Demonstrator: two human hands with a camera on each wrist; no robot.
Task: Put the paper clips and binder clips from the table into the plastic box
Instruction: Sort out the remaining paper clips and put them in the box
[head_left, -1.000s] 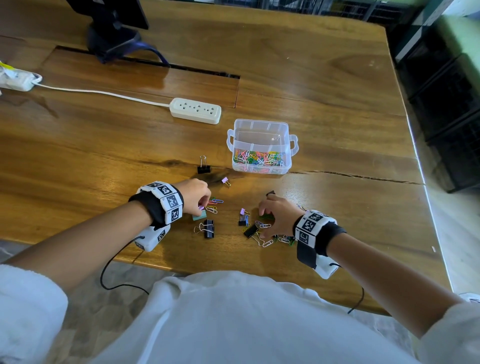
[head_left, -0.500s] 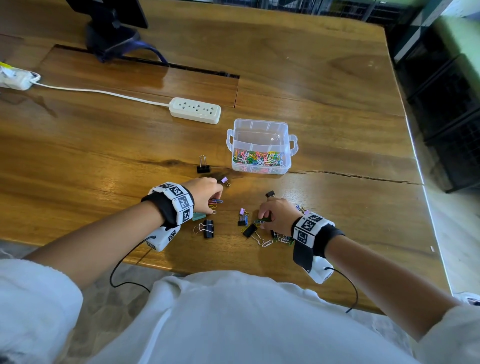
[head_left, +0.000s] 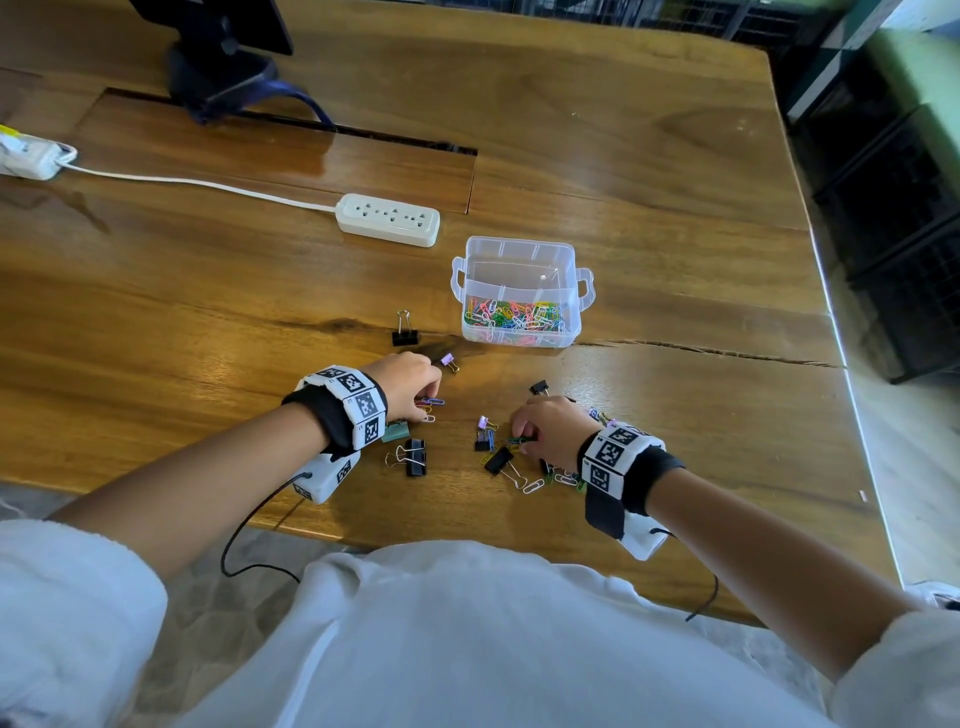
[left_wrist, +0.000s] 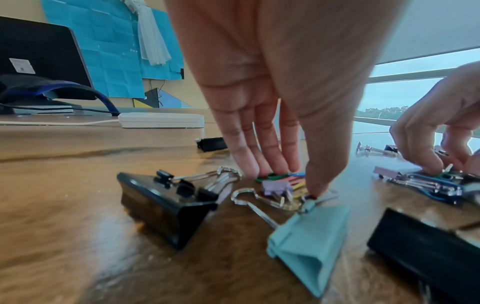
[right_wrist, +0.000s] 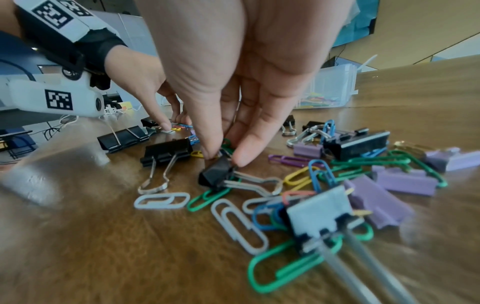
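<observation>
A clear plastic box (head_left: 521, 260) holding coloured paper clips stands past both hands. My left hand (head_left: 428, 408) reaches down onto a small heap of coloured paper clips (left_wrist: 279, 176); straight fingers (left_wrist: 270, 164) press on one side and the thumb on the other, pinching them on the table. A teal binder clip (left_wrist: 309, 232) and a black one (left_wrist: 163, 203) lie just behind it. My right hand (right_wrist: 224, 159) pinches a small black binder clip (right_wrist: 214, 173) between thumb and forefinger, on the table, tangled with a green paper clip. Purple binder clips (right_wrist: 405, 182) and loose paper clips (right_wrist: 239, 224) surround it.
A white power strip (head_left: 388, 219) with its cord lies beyond the box to the left. A lone black binder clip (head_left: 404, 336) and a small purple one (head_left: 448, 359) sit between my left hand and the box. A monitor stand (head_left: 218, 73) is at the far left; the table edge runs close to my body.
My left hand has slid a little forward and right onto the paper clips. My right hand has stayed over its pile, closing on the small black clip.
</observation>
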